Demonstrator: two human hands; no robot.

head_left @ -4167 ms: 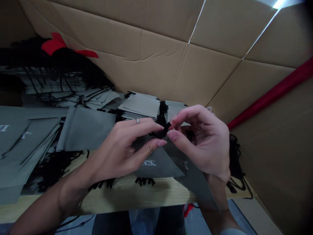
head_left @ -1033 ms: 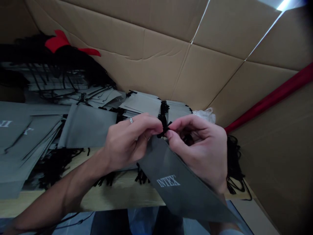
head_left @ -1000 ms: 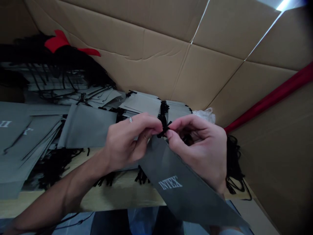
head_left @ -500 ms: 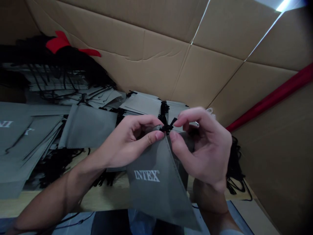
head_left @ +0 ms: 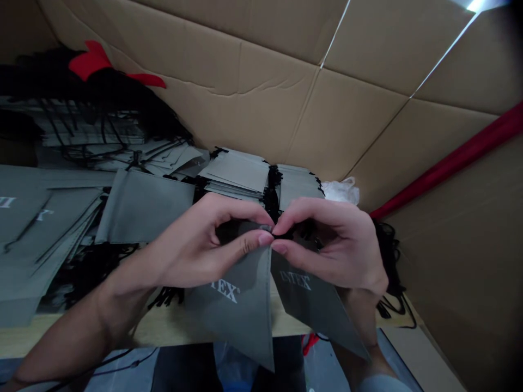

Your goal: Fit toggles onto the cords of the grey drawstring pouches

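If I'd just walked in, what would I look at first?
Probably the bare left hand and bare right hand in the middle, close together at the tops of two grey fabric pouches with white letters. Next, the bright red piece on the stringy black heap at upper left, then the long dark-red bar slanting along the right.

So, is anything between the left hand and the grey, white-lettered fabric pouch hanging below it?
Nothing visible: the left hand pinches the grey fabric pouch near its top corner, with the right hand close beside.
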